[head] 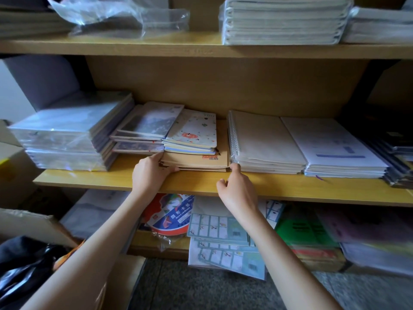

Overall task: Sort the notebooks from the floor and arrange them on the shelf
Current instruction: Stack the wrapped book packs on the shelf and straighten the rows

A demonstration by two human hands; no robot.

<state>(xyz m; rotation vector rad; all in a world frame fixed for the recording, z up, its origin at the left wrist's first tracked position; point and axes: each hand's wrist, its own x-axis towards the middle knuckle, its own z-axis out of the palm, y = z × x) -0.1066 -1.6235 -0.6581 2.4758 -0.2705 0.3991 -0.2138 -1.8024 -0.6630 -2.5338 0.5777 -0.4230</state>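
A stack of brown kraft-cover notebooks [196,161] lies on the middle wooden shelf [196,182]. A smaller pile with a white patterned cover [193,132] sits on top of it. My left hand [149,173] grips the brown stack's front left corner, thumb along its front edge. My right hand [237,191] reaches to the stack's front right corner, its index fingertip touching there, the other fingers loosely curled over the shelf edge. Grey-cover notebooks [147,124] lie to the left of the patterned pile.
Wrapped packs [67,135] fill the shelf's left; spiral notebooks [263,139] and white pads [333,146] lie to the right. The upper shelf holds wrapped stacks [281,21]. Below are round cardboard packs [172,213], blue sheets [221,238] and green pads [308,229]. A cardboard box [33,224] stands left.
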